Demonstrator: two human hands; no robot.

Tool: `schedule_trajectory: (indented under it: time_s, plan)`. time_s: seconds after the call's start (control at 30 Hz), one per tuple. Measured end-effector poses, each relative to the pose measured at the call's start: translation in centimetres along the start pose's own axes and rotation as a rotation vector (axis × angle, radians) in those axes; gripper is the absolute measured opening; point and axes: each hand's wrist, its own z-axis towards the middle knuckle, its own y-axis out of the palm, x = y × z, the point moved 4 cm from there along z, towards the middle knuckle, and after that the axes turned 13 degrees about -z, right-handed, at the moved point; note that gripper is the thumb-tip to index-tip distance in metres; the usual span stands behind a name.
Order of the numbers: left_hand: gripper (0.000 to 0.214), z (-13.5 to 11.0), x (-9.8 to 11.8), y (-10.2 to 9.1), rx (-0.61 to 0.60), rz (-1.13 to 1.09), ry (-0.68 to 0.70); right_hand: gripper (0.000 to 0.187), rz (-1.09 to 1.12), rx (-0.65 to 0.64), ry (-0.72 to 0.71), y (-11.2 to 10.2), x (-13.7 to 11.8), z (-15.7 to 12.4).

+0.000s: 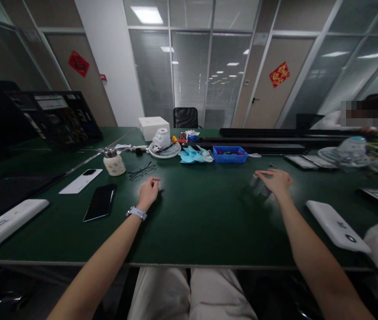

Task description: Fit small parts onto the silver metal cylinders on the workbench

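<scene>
My right hand (277, 181) reaches over the right part of the green table. Its thumb and fingers pinch together at the top of a small grey cylinder (254, 180). Beneath the palm is a second grey cylindrical piece (264, 191); both are blurred, so their kind is unclear. My left hand (149, 191), with a pale-strapped watch (136, 213) on its wrist, rests on the table, fingers loosely curled, and nothing shows in them. Close beyond it lie black-framed glasses (142, 170).
A blue tray (230, 154) holds small parts. Left of it are light-blue fan blades (192, 154) and a white fan (164, 146). A jar (114, 163), a phone (100, 202) and white devices (337, 226) lie around. Another person (328, 121) sits at the far right.
</scene>
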Motion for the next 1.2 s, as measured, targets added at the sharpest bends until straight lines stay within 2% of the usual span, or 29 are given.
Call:
schedule_trajectory:
  time_s: [0.17,0.43,0.5,0.57,0.63,0.73,0.8,0.9,1.0,1.1,1.2]
  plan:
    - [0.033,0.0,-0.1,0.1,-0.009,-0.019,0.005,0.033,0.014,-0.04,0.057,-0.2,-0.1,0.0]
    - [0.032,0.0,0.1,0.1,-0.026,-0.015,0.004,0.035,0.032,-0.164,0.002,0.4,0.0,0.1]
    - [0.032,-0.1,0.2,0.1,-0.03,-0.013,0.003,0.048,0.095,-0.231,0.001,0.4,0.9,0.2]
    - [0.033,-0.1,0.2,0.0,-0.031,-0.013,-0.001,0.071,0.213,-0.304,0.026,0.1,2.3,0.4]
    - [0.033,-0.1,0.1,0.1,-0.036,-0.015,0.0,0.084,0.334,-0.436,0.055,-0.3,3.8,0.3]
    - [0.033,-0.1,0.0,0.2,-0.045,-0.013,0.017,0.078,0.406,-0.686,0.077,-0.6,5.0,-0.4]
    - [0.034,-0.1,0.0,0.2,-0.045,-0.001,0.02,0.073,0.423,-0.779,0.08,-0.8,5.1,-0.9]
    - [0.033,-0.2,0.1,0.2,-0.05,0.016,0.014,0.065,0.451,-0.813,0.108,-0.9,4.9,-1.3]
    - [0.032,-0.3,0.4,0.1,-0.052,0.015,0.011,0.055,0.41,-0.779,0.157,-1.1,5.0,-1.4]
    - [0.032,-0.4,0.7,0.1,-0.049,-0.005,0.022,0.048,0.433,-0.783,0.121,-1.6,3.9,-1.7]
    - [0.032,-0.6,1.3,0.4,-0.047,-0.045,0.075,0.051,0.617,-0.859,-0.041,-1.9,-0.9,-3.0]
